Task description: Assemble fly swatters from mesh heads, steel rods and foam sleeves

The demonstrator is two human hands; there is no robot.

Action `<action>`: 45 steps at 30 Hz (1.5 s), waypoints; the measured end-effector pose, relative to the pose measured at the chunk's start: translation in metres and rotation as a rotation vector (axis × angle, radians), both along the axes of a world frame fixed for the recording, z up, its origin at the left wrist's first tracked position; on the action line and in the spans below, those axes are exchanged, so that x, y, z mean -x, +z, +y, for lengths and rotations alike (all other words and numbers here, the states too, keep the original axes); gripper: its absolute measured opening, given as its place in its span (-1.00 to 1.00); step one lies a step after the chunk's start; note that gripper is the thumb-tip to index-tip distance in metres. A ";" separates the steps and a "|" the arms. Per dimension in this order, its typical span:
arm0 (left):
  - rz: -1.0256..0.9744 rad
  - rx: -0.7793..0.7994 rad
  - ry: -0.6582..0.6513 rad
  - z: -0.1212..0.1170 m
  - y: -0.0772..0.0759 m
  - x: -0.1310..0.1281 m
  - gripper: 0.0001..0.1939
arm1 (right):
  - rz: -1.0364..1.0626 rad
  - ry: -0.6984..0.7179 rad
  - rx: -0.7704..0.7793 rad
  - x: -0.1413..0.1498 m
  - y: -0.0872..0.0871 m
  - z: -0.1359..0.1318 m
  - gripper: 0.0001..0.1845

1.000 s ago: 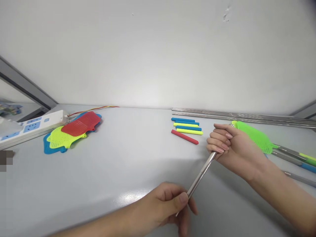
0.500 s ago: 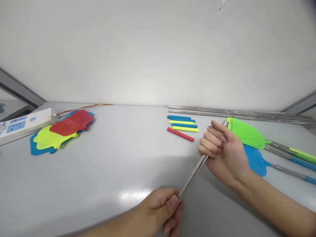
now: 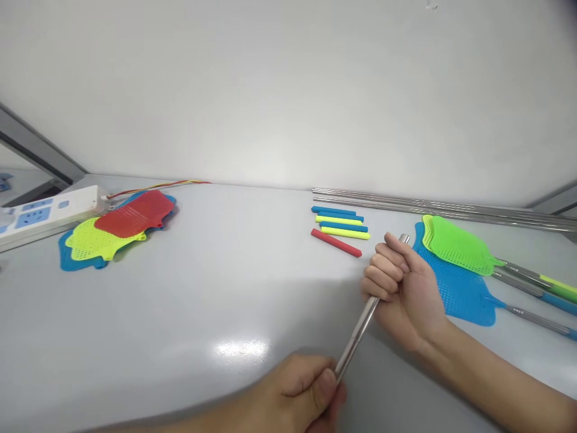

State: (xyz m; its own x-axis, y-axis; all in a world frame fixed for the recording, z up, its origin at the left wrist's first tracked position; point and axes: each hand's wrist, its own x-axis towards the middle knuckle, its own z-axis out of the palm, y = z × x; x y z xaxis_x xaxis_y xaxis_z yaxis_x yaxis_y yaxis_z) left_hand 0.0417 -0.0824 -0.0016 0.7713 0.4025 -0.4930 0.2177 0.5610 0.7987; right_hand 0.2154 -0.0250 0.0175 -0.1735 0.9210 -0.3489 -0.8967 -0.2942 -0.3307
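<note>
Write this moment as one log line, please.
left hand: grips rod, near part; right hand: grips rod, far part; red stick: on table

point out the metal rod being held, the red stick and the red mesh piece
Metal rod (image 3: 356, 338): head view, bare middle stretch.
Red stick (image 3: 336, 243): head view, middle of its length.
Red mesh piece (image 3: 136, 214): head view, centre of its mesh.

single head view; faces forward and down; left hand (image 3: 306, 388) and right hand (image 3: 406, 288) close; table (image 3: 216, 264) below; wall (image 3: 252, 90) beyond
</note>
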 end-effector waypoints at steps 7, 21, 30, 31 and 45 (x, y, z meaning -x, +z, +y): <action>-0.038 0.033 0.025 -0.002 -0.002 0.000 -0.58 | -0.005 0.000 0.023 0.003 -0.004 -0.003 -0.55; -0.105 0.110 0.069 -0.003 -0.002 -0.003 -0.60 | 0.007 0.015 0.071 0.004 -0.003 -0.006 -0.55; -0.188 0.116 0.158 0.001 -0.008 -0.008 -0.65 | -0.045 0.077 0.136 -0.005 0.005 0.004 -0.57; -0.206 0.126 0.156 0.002 -0.009 -0.008 -0.65 | -0.050 0.100 0.132 -0.006 0.005 0.006 -0.58; -0.339 0.251 0.146 0.013 -0.008 -0.008 -0.64 | -0.092 0.261 0.137 -0.021 0.015 0.019 -0.58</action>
